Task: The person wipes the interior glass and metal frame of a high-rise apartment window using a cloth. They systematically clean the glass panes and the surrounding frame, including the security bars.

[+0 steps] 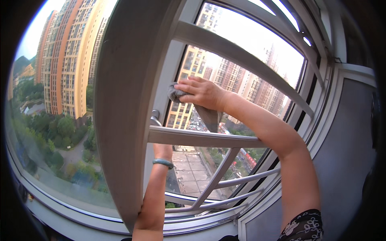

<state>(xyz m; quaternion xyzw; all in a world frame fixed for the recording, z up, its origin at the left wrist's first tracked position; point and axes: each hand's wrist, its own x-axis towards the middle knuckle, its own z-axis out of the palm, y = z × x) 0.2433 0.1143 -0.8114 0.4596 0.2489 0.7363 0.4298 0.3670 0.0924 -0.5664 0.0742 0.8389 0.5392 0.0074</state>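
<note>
My right hand [203, 92] reaches through the bars and holds a bunched grey cloth [208, 117] at the glass pane [256, 49] of a window sash. One end of the cloth is rolled up under my fingers and the rest hangs below the palm. Further down, my left hand [162, 149] is mostly hidden behind a metal crossbar [193, 136]; only its wrist end and a blue-green bangle [163, 163] show. Just above that bar is a metal window handle [155, 117]. Whether my left fingers grip anything is hidden.
A broad upright frame post [126, 90] stands to the left, beside a large fixed pane [69, 180]. Crossbars [241, 55] and a slanted bar [217, 177] cross the opening. Grey panels [337, 144] are at right. Tall buildings and a street lie far below outside.
</note>
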